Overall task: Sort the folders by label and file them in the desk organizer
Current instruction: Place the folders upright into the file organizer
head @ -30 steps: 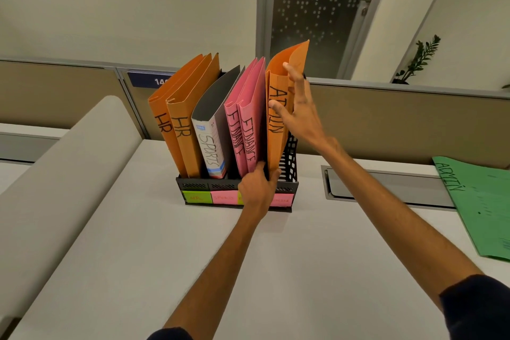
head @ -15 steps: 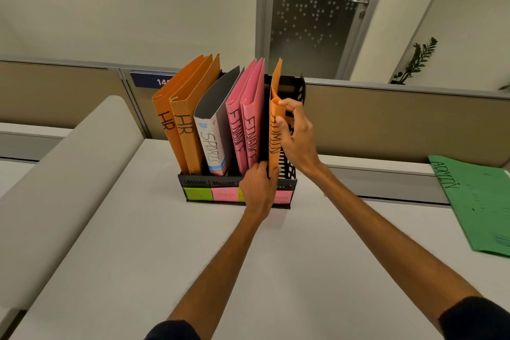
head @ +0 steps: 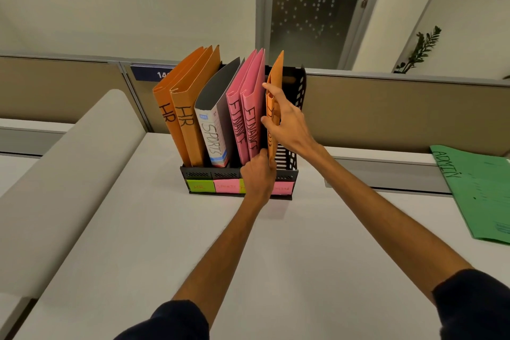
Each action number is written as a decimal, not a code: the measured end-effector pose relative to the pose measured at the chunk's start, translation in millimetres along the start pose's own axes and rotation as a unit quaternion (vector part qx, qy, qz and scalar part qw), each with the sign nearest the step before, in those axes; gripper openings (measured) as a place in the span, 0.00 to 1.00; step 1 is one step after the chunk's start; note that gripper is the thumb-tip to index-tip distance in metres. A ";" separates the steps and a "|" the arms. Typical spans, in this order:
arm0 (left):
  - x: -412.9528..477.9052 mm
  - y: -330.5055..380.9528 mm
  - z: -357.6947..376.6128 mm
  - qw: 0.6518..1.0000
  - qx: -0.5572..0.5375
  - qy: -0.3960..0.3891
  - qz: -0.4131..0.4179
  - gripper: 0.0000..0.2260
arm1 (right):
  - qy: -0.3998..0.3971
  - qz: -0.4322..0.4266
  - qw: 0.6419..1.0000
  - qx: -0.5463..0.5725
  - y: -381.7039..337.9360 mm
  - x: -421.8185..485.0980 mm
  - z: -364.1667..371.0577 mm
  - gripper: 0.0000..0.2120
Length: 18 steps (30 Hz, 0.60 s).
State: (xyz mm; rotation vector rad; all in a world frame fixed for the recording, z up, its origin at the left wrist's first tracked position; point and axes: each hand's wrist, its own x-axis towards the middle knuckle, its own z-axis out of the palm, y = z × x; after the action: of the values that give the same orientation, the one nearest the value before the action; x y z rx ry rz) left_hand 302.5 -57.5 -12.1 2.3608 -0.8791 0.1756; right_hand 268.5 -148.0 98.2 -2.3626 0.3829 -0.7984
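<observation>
1. We work at a white desk [head: 143, 229] backed by tan partition panels [head: 400, 113]; at 12 o'clock is a frosted glass door [head: 314, 8], at 2 o'clock a potted plant [head: 419, 50].
2. The black desk organizer [head: 287, 174] stands at 12 o'clock.
3. Our right hand [head: 287, 121] pinches the orange folder [head: 274, 83], upright in the rightmost slot.
4. Our left hand [head: 258, 174] is curled against that folder's lower edge.
5. A green ADMIN folder [head: 480, 190] lies flat at 3 o'clock.
</observation>
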 end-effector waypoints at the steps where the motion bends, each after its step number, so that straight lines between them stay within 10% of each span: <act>1: -0.5 0.8 -0.2 1.000 -0.007 0.000 -0.001 0.11 | 0.000 0.006 1.000 0.009 -0.4 -0.4 1.5 0.31; 18: -23.1 -19.4 -24.1 0.994 -0.068 -0.063 0.054 0.16 | -0.069 0.119 0.986 0.088 -7.6 -40.9 -7.3 0.35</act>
State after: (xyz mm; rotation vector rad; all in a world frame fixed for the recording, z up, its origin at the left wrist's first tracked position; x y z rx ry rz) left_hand 298.9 -19.1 -9.7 2.2184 -1.0467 0.0096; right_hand 232.8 -127.4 89.2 -2.1426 0.5033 -0.5297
